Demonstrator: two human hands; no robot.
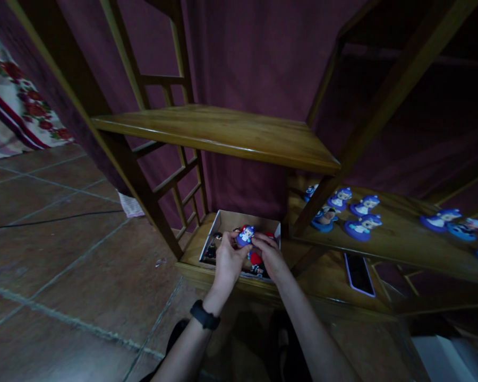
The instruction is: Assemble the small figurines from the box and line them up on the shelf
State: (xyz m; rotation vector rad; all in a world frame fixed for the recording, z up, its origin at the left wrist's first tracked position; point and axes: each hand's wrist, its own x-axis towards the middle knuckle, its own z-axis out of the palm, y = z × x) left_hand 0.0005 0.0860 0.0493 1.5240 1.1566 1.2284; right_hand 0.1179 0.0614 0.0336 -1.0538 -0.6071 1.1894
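Note:
A small blue-and-white figurine on a purple-blue base is held up between both hands. My left hand grips its left side, fingers closed on it. From the right, my right hand pinches the same figurine with the fingertips. Under the hands lies a shallow open cardboard box with white edges, standing on the low shelf. Several more small figures rest inside it, among them a red one and a dark one. The hands partly hide the box's contents.
An upper shelf board hangs over the box. To the right, a shelf bears several blue figurines. A phone lies below it. Slanting wooden posts divide the unit. A cable crosses the tiled floor.

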